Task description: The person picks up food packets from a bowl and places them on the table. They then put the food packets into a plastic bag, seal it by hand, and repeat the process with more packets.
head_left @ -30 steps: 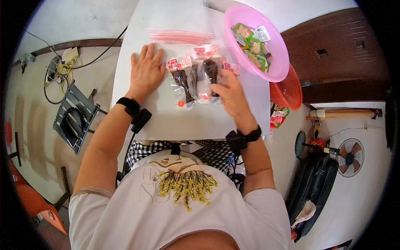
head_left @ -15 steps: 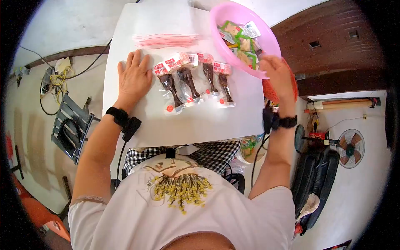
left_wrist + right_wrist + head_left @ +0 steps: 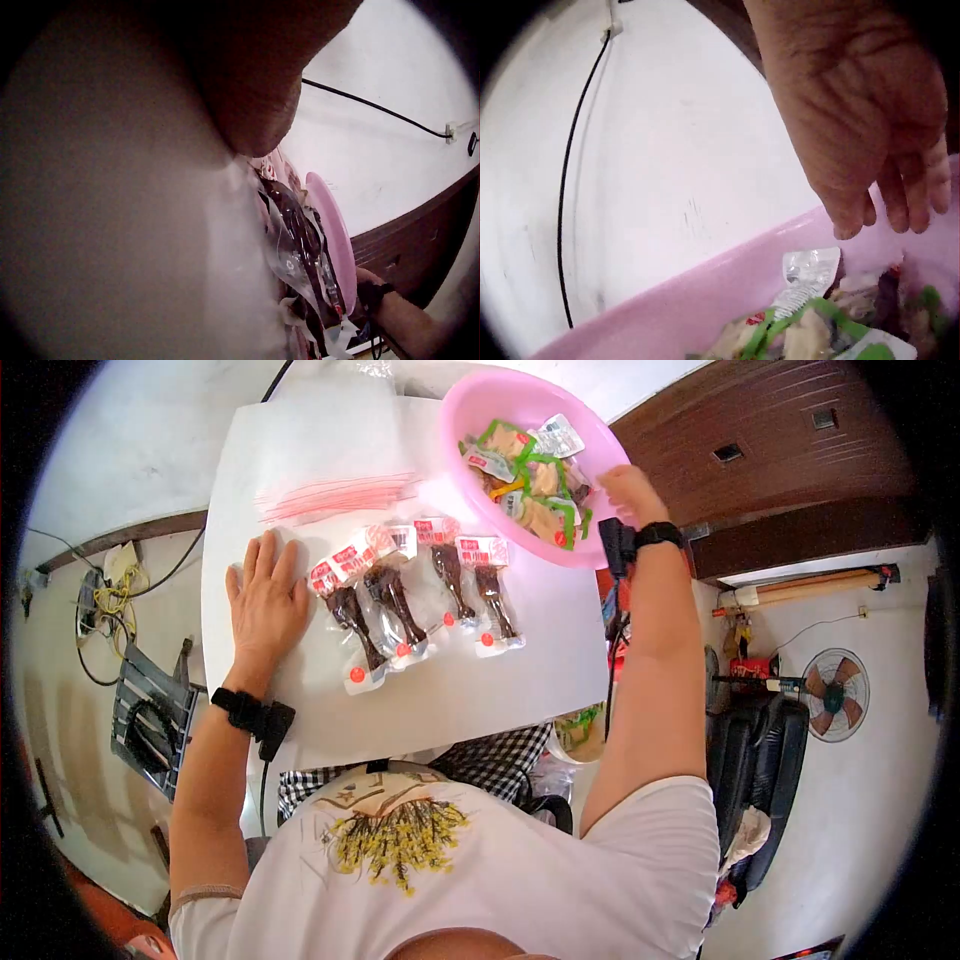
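My left hand (image 3: 268, 605) rests palm down with fingers spread on the white table (image 3: 450, 705), left of the packets. Several clear vacuum packets of dark drumsticks (image 3: 392, 600) lie there side by side, with red and white printed tops. My right hand (image 3: 632, 492) is at the right rim of the pink basin (image 3: 600, 445). In the right wrist view its fingers (image 3: 896, 202) hang loosely over the basin's inside and hold nothing. Inside the basin are several green-edged packets of pale meat (image 3: 543, 478) and a silvery packet (image 3: 810, 274).
A stack of red-striped plastic bags (image 3: 335, 495) lies at the table's far side. Below the table's right edge stands a tub (image 3: 580, 735) with more packets. A folding stool (image 3: 152, 725) stands on the left, a fan (image 3: 832, 695) on the right.
My right hand has let go of a drumstick packet, now lying beside the others, and moved right to the basin's far rim. My left hand stays on the table; the head view has shifted.
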Demonstrator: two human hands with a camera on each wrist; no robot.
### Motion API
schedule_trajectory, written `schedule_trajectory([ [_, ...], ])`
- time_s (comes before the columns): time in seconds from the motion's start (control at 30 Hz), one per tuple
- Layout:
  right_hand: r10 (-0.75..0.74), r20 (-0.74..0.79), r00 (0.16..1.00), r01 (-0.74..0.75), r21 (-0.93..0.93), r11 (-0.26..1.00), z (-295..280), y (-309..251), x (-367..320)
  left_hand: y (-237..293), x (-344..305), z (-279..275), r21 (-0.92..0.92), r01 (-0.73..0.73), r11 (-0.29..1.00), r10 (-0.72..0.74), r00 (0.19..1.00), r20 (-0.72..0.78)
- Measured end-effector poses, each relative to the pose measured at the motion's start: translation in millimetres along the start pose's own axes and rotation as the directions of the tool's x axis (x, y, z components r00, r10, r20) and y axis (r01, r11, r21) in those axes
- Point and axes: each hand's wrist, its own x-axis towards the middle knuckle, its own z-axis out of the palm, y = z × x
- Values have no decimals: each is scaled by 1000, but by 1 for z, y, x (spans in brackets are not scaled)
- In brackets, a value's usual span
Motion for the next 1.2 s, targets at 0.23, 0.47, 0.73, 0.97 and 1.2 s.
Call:
schedule_trajectory([
  [0.23,-114,-42,993,116,53,992,42,-3,21,-1,0,-1,23,-22,1000,21,1000,13],
  [0.47,55,203,978,-113,286,952,53,36,72,1,0,-6,16,-8,1000,7,999,40],
  [0.73,-148,-178,973,192,263,945,39,29,52,2,-1,-5,-17,-19,1000,19,1000,7],
  [0.97,-214,-466,859,456,503,734,-17,-18,-33,0,-3,-4,-25,-42,999,42,999,-29],
  [1.2,-347,-334,876,474,726,498,-11,-52,-119,-4,-4,3,-32,-59,998,56,996,-70],
])
